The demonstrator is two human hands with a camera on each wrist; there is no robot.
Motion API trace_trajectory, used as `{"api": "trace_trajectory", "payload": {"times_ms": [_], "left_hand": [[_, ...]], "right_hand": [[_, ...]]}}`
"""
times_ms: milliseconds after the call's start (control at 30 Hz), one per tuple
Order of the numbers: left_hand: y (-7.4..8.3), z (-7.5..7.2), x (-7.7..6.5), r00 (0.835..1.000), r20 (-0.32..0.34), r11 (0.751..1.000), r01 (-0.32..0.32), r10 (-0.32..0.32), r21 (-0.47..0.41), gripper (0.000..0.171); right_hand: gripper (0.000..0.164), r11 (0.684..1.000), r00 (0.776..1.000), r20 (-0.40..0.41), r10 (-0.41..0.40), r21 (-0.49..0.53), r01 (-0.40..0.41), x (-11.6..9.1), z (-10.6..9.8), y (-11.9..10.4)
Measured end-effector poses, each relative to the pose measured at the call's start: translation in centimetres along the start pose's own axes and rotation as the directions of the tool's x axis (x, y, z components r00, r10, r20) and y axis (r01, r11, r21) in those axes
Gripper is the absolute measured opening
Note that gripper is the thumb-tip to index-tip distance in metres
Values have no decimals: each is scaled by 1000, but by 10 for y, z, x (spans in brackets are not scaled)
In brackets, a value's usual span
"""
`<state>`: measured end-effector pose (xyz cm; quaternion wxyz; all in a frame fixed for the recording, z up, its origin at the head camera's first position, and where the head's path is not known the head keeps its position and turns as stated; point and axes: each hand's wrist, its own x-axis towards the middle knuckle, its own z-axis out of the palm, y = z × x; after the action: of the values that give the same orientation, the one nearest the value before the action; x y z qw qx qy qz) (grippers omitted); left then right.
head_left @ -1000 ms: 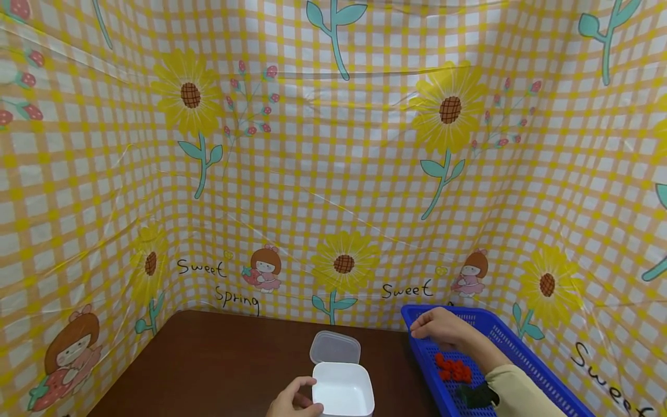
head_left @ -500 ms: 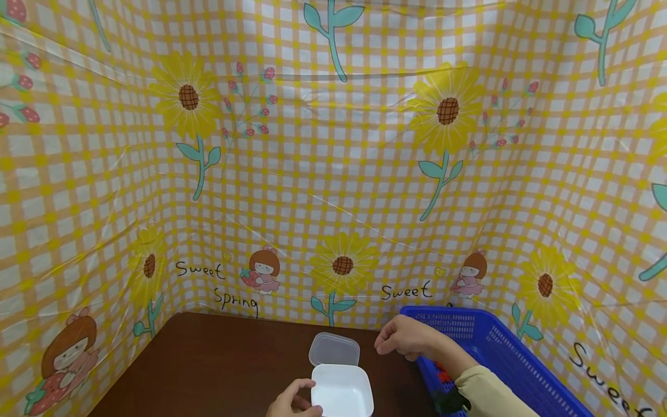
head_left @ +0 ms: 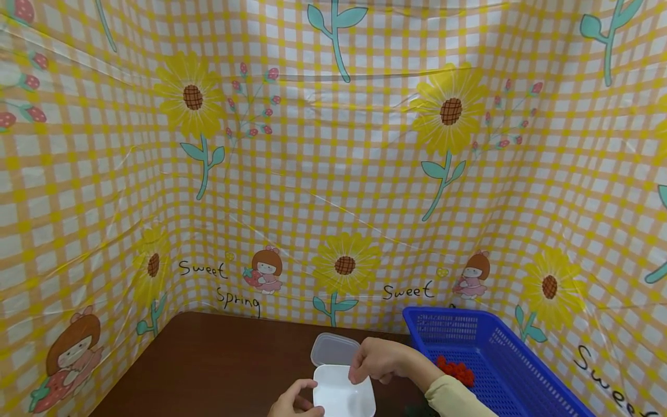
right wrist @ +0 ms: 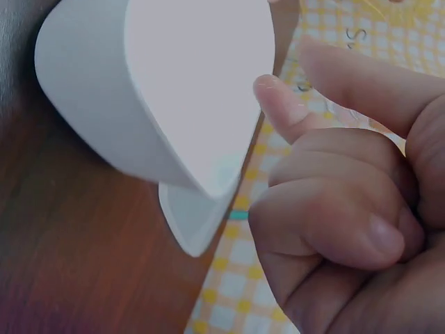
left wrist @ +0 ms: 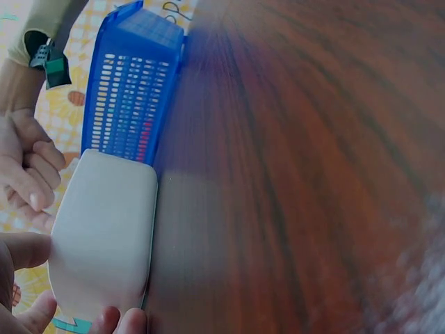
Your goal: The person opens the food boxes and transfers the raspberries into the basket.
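A white square plastic food box (head_left: 333,394) stands uncovered on the brown table. At its left wall my left hand (head_left: 294,399) grips it, with thumb and fingers spread round its side in the left wrist view (left wrist: 28,278). My right hand (head_left: 377,359) hangs over the box's right back corner, fingertips above the opening. In the right wrist view my right hand (right wrist: 341,188) has thumb and forefinger apart, nothing visible between them, and the other fingers bent in. A translucent lid (head_left: 333,347) lies just behind the box. The box's inside looks overexposed, so small contents cannot be made out.
To the right stands a blue perforated basket (head_left: 495,347) with a cluster of small red pieces (head_left: 455,370) inside. The brown table (head_left: 219,365) extends to the left. A checked sunflower cloth (head_left: 312,174) hangs along the back and sides.
My right hand has moved left from above the basket, past the table gap, to above the white box. My left hand stays on the box; box and lid have not moved.
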<state>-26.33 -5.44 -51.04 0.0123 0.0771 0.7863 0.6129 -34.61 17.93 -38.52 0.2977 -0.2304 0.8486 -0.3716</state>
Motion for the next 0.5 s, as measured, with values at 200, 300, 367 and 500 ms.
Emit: {"api": "trace_trajectory", "payload": {"times_ms": [200,300,367,500], "left_hand": [[-4,3,-4,1000,-21,1000,3,-3,-1,49],[-5,4,-5,1000,-22,1000,-8,7,-14,51],[-6,5,-4,1000,-24,1000,-15,15,-11,51],[-4,4,-3,1000,-26,1000,-16,16,2,50]], "right_hand": [[5,996,998,57,14,-90,-8,7,21,-1],[5,989,996,87,28,-150,-15,9,31,0],[5,981,995,95,34,-192,-16,12,37,1],[13,961,992,100,76,-271,-46,16,47,-2]]}}
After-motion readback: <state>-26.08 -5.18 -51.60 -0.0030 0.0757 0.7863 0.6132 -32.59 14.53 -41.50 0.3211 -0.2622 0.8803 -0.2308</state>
